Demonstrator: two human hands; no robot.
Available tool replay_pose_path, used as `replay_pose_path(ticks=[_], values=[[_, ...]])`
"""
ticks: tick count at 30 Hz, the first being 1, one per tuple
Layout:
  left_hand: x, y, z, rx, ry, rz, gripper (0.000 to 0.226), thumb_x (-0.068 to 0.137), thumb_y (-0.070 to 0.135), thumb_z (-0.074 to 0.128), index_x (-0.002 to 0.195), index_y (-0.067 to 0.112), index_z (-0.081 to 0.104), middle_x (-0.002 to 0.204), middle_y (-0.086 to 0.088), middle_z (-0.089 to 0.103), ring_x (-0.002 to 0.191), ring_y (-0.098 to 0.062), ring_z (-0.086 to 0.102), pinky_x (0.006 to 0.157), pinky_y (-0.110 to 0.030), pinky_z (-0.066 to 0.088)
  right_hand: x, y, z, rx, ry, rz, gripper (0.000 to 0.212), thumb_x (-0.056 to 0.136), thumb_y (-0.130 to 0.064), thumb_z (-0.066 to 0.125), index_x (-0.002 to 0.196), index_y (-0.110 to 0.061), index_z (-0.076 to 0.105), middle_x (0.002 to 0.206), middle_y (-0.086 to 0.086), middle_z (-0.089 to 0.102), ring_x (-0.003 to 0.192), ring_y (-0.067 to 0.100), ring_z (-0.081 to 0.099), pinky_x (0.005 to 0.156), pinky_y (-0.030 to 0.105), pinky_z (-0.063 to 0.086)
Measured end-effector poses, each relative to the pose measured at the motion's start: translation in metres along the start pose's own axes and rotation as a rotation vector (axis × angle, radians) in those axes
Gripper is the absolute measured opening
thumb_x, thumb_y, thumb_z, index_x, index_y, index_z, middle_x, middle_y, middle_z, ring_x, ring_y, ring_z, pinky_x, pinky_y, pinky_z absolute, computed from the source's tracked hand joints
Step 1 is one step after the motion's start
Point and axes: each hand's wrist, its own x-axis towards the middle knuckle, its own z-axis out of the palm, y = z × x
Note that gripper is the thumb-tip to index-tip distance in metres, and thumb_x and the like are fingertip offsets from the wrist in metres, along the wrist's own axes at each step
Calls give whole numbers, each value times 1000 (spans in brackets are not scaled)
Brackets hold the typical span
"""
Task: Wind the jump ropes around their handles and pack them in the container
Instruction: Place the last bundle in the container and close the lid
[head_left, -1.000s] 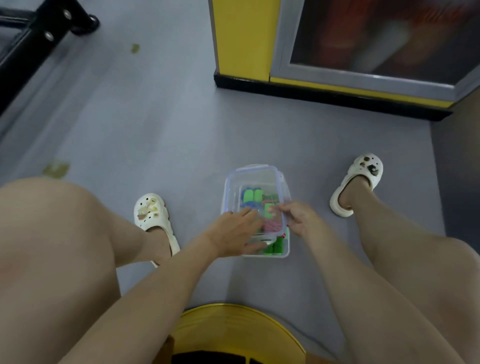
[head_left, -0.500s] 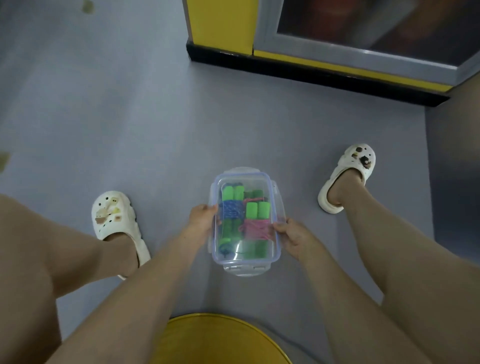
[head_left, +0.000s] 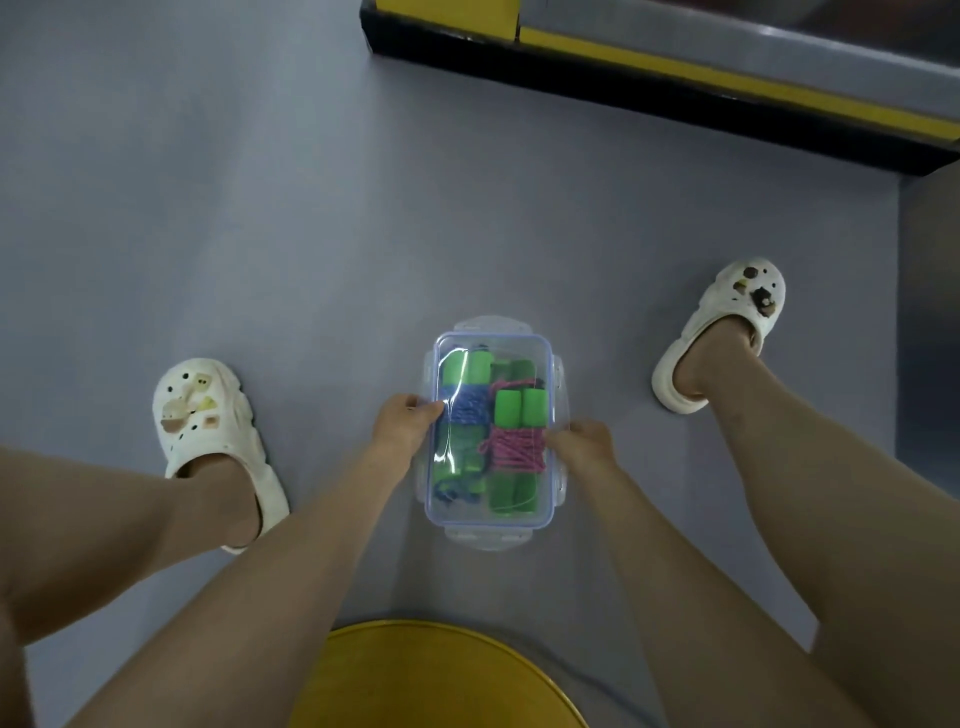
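A clear plastic container with its lid on sits on the grey floor between my feet. Inside lie two wound jump ropes with green handles: a blue rope on the left and a pink rope on the right. My left hand grips the container's left side, fingers curled over the lid's edge. My right hand grips the right side at the latch. The side latches are partly hidden by my fingers.
My feet in white clogs flank the container. A round yellow stool seat lies below it, near my body. A yellow and black wall base runs along the top right.
A second ago my hands were settling the lid over the box. Both hands now sit on the long sides with the lid down, and the view has tilted downward.
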Motion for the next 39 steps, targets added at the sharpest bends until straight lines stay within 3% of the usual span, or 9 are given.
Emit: replay_pose_path(ticks=[2, 4, 6, 8, 12, 16, 20, 26, 39], values=[[2, 6, -1, -28, -3, 30, 17, 90, 21, 63, 76, 15, 56, 82, -5, 57, 82, -23, 53, 76, -33, 44, 7, -8, -4, -46, 30, -33, 25, 82, -9, 62, 58, -9, 53, 61, 5, 52, 59, 20, 50, 47, 21, 36], [6, 12, -2, -42, 13, 44, 26, 91, 26, 63, 110, 9, 60, 108, -9, 59, 102, -28, 56, 92, -37, 47, 12, -20, -8, -60, 43, -65, 19, 85, -11, 57, 73, 3, 62, 73, 15, 61, 72, 26, 59, 45, 18, 40], [11, 20, -1, -34, 33, 51, 48, 91, 29, 61, 132, 7, 50, 127, -10, 54, 115, -30, 55, 100, -43, 46, 22, -30, -8, -28, 52, -112, 27, 87, -13, 56, 101, 8, 65, 104, 23, 66, 90, 27, 64, 70, 23, 51], [18, 27, 2, -53, 52, 82, 41, 92, 29, 60, 127, 8, 55, 123, -9, 58, 110, -29, 57, 97, -42, 48, 30, -40, -5, 13, 56, -148, 34, 89, -15, 58, 116, 5, 61, 119, 18, 63, 101, 24, 60, 90, 33, 48], [30, 40, 11, -101, 134, 216, 11, 90, 17, 61, 79, 17, 65, 89, -6, 61, 83, -21, 55, 79, -33, 45, 39, -55, 2, 53, 31, -243, 38, 90, -14, 60, 127, -4, 57, 123, 12, 61, 98, 17, 56, 85, 23, 42], [37, 40, 17, -199, 186, 242, 17, 85, 6, 63, 95, 13, 75, 78, -1, 64, 78, -15, 55, 76, -26, 45, 43, -58, 6, 59, 108, -307, 35, 90, -10, 60, 124, -7, 61, 115, 8, 66, 91, 10, 54, 81, 19, 42], [41, 36, 21, -225, 188, 255, 30, 83, -4, 61, 109, 7, 72, 77, 11, 66, 74, -8, 59, 72, -17, 47, 46, -62, 8, 27, 135, -320, 39, 84, 1, 53, 115, -16, 69, 80, 0, 64, 71, 11, 54, 65, 20, 43], [46, 36, 22, -256, 183, 208, 34, 85, -3, 63, 117, 4, 67, 110, -7, 69, 94, -15, 61, 95, -26, 47, 53, -65, 9, -66, 135, -277, 46, 82, 4, 49, 118, -19, 67, 103, 10, 71, 79, 18, 60, 74, 25, 51], [50, 40, 21, -198, 211, 176, 33, 83, 0, 66, 115, 9, 69, 100, -3, 68, 86, -15, 60, 81, -21, 45, 63, -60, 13, 43, 149, -297, 43, 85, 5, 49, 120, -14, 65, 88, 2, 64, 76, 14, 59, 76, 24, 53]])
